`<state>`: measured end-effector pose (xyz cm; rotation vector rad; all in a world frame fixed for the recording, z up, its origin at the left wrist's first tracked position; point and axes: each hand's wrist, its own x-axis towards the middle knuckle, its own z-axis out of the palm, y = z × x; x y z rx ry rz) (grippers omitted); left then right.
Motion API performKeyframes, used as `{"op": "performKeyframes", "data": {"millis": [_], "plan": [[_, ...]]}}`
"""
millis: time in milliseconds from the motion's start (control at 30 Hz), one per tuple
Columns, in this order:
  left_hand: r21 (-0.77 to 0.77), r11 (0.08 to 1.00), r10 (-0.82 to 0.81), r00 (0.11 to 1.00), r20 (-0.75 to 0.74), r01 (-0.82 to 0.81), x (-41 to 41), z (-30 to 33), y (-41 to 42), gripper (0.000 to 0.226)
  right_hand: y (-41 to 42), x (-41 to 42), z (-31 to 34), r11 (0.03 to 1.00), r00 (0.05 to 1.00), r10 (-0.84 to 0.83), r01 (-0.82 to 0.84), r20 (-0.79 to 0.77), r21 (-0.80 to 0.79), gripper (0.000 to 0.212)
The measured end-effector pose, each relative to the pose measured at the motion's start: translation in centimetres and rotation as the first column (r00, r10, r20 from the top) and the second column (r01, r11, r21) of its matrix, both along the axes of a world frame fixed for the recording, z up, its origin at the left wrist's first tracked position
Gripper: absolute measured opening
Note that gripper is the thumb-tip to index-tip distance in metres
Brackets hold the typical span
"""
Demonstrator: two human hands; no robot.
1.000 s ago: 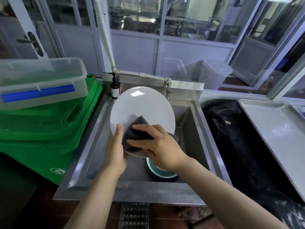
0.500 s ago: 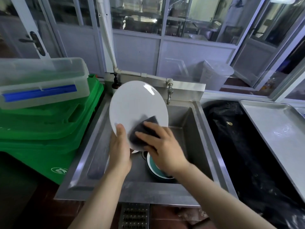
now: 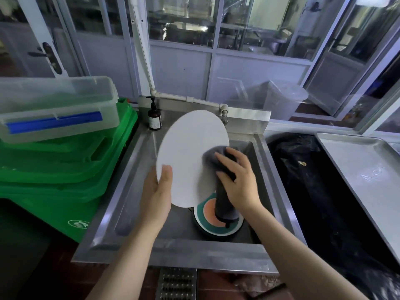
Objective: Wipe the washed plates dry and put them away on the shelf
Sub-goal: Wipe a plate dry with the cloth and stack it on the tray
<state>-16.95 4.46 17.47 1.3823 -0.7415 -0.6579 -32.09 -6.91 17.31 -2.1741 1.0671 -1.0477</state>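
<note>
White plate: white plate [image 3: 186, 156] held up on edge over the steel sink [image 3: 134, 167], tilted, its flat face turned toward the person, top edge close to the tap [image 3: 224, 114].
Left hand: left hand [image 3: 157, 193] grasps the plate at its lower left rim, thumb lying across the face, fingers hidden behind.
Right hand: right hand [image 3: 238, 178] is curled over a dark grey cloth [image 3: 218, 169] and presses it against the right side of the plate; the cloth's upper part is bunched under the fingers, the rest hangs straight down below the palm.
Cloth end: its lower tip hangs over a second dish; whether it touches I cannot tell.
Second dish: round plate [image 3: 216, 219] with a teal ring and an orange-pink middle lies flat in the sink basin, just under the raised plate's lower edge.
Soap: brown pump bottle [image 3: 154, 119] stands upright on the sink's back left corner.
Pipe: white pipe [image 3: 145, 61] runs down the wall and along the back of the sink to the tap.
Left of the sink: stacked green plastic bins [image 3: 65, 169], touching the sink's side, with a clear lidded box [image 3: 56, 107] with a blue clasp on top.
Right of the sink: black bag-lined bin [image 3: 313, 191], then a steel tray [image 3: 363, 169] at the far right.
Behind: glass-panelled partition [image 3: 216, 40] with a white lidded bucket [image 3: 283, 98] seen through it.
</note>
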Motion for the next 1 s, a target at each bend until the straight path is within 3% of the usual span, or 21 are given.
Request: {"op": "performKeyframes", "data": {"millis": [100, 233, 300, 367, 433, 500, 533, 567, 700, 767, 800, 833, 867, 900, 933, 967, 1000], "plan": [[0.007, 0.999, -0.035, 0.986, 0.164, 0.035, -0.6, 0.1, -0.1, 0.014, 0.4, 0.9, 1.2, 0.980, 0.970, -0.143, 0.111, 0.195, 0.163, 0.044], [0.035, 0.999, -0.039, 0.920, 0.390, 0.028, -1.2, -0.4, -0.4, 0.018, 1.8, 2.2, 2.6, 0.916, 0.858, -0.189, -0.021, 0.478, 0.400, 0.039], [0.038, 0.999, -0.043, 0.826, 0.562, 0.026, -0.9, -0.4, -0.6, 0.033, 2.2, 2.5, 3.6, 0.819, 0.716, -0.284, -0.165, 0.638, 0.550, 0.035], [0.056, 0.997, -0.075, 0.675, 0.734, 0.050, -0.1, 0.3, -0.7, 0.034, 1.8, 2.4, 4.6, 0.678, 0.565, -0.420, -0.325, 0.710, 0.659, 0.030], [0.071, 0.995, -0.095, 0.514, 0.852, 0.066, 1.0, 1.1, -0.9, 0.031, 1.4, 1.8, 5.2, 0.532, 0.469, -0.490, -0.507, 0.735, 0.678, 0.045], [0.045, 0.991, -0.087, 0.344, 0.935, 0.128, 1.7, 1.9, -1.2, 0.038, 1.4, 1.3, 5.8, 0.436, 0.485, -0.459, -0.607, 0.744, 0.665, 0.080], [0.044, 0.984, -0.090, 0.267, 0.959, 0.173, 1.9, 2.4, -1.4, 0.039, 1.4, 1.0, 5.9, 0.399, 0.510, -0.433, -0.631, 0.743, 0.665, 0.088], [0.052, 0.976, -0.095, 0.199, 0.975, 0.210, 2.1, 2.8, -1.5, 0.040, 1.5, 0.8, 5.8, 0.379, 0.535, -0.419, -0.631, 0.733, 0.677, 0.086], [0.102, 0.963, -0.113, 0.028, 0.993, 0.249, 3.8, 3.4, -2.8, 0.057, 1.3, -0.1, 5.2, 0.346, 0.623, -0.477, -0.515, 0.620, 0.784, 0.039], [0.143, 0.954, -0.169, 0.078, 0.982, 0.262, 4.6, 2.8, -3.3, 0.065, 1.3, -0.4, 4.9, 0.388, 0.615, -0.476, -0.495, 0.628, 0.778, 0.039], [0.173, 0.952, -0.223, 0.184, 0.957, 0.254, 5.0, 2.4, -3.3, 0.075, 1.2, -0.7, 4.9, 0.419, 0.606, -0.460, -0.496, 0.649, 0.760, 0.046], [0.190, 0.955, -0.265, 0.366, 0.892, 0.229, 5.2, 2.0, -3.3, 0.087, 1.2, -1.0, 4.9, 0.445, 0.596, -0.443, -0.502, 0.670, 0.741, 0.053], [0.196, 0.958, -0.285, 0.602, 0.746, 0.211, 5.3, 1.7, -3.0, 0.096, 1.1, -1.3, 5.0, 0.462, 0.583, -0.428, -0.516, 0.691, 0.721, 0.058], [0.180, 0.955, -0.294, 0.830, 0.474, 0.236, 5.2, 1.6, -2.7, 0.098, 1.0, -1.7, 5.1, 0.472, 0.568, -0.412, -0.536, 0.713, 0.700, 0.060], [0.101, 0.950, -0.304, 0.948, 0.099, 0.294, 5.2, 1.7, -2.5, 0.089, 0.8, -2.0, 5.2, 0.477, 0.551, -0.394, -0.561, 0.736, 0.676, 0.058], [-0.007, 0.936, -0.343, 0.904, -0.253, 0.353, 5.3, 1.6, -2.3, 0.070, 0.7, -2.3, 5.3, 0.480, 0.535, -0.370, -0.589, 0.759, 0.650, 0.054], [-0.087, 0.916, -0.378, 0.772, -0.512, 0.391, 5.3, 1.3, -2.3, 0.052, 0.6, -2.5, 5.3, 0.478, 0.525, -0.340, -0.618, 0.781, 0.624, 0.050]]}}
